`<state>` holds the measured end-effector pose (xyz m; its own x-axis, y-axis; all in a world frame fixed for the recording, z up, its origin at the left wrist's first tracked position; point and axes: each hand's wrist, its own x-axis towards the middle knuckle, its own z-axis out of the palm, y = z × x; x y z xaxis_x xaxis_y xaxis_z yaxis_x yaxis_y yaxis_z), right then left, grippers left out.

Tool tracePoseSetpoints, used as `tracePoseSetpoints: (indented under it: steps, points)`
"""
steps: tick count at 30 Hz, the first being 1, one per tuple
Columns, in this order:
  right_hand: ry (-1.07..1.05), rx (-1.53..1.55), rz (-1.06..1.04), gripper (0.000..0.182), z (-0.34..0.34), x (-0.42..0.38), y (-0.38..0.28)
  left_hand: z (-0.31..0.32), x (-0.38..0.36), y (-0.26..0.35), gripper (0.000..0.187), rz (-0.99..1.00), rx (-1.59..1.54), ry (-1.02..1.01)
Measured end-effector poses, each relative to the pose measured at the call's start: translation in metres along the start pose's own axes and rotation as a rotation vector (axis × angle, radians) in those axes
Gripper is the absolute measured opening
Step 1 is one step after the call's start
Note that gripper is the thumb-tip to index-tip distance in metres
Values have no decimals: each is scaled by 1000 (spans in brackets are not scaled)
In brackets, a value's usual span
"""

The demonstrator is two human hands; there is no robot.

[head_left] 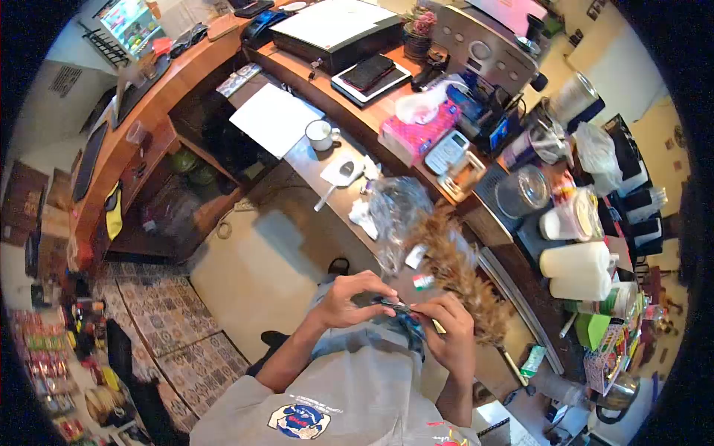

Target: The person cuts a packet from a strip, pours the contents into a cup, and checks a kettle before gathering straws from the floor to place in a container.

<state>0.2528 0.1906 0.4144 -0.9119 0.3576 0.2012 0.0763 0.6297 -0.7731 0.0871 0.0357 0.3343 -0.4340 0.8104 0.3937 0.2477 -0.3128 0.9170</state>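
Observation:
My left hand (352, 300) and my right hand (449, 328) meet in front of my grey shirt, fingers pinched. Between them is a small, slim, dark object with a shiny edge (397, 305), too small to name. My left fingertips grip one end of it. The right fingertips close at its other end, where a bit of yellow shows. Just beyond my hands lie a feather duster (465, 279) with brown plumes and a small white, red and green packet (422, 282). A clear plastic bag (398, 208) sits crumpled farther up the desk.
On the desk stand a white mug (322, 135), a spoon rest with a dark item (343, 172) and white paper (273, 119). The raised counter holds a printer (338, 33), a phone (370, 73), a pink tissue pack (420, 126), a calculator (447, 152) and several jars (523, 191) on the right.

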Motion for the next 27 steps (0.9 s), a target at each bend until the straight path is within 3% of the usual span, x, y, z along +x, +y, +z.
tracePoseSetpoints:
  steps: [6, 11, 12, 15, 19, 21, 27]
  points:
    - [-29, -30, 7, 21, 72, 97, -22, -122, 26, -34, 30, -25, 82, -51]
    - [-10, -48, -3, 16, 112, 153, -20, -176, 44, -65, 30, -81, 72, -4]
    - [10, -24, 4, 14, 119, 161, -16, -181, 42, -76, 37, -258, -91, 6]
    - [56, -39, 43, 13, 134, 176, -2, -208, 64, -103, 64, -116, -2, -25]
    - [128, -32, 116, 11, 132, 180, -2, -238, 89, -158, 87, -163, 155, 240]
    - [146, -56, 140, 11, 126, 175, -5, -250, 103, -181, 99, -192, 390, 338]
    - [209, -71, 259, 13, 121, 141, -14, -259, 133, -233, 114, -296, 637, 329]
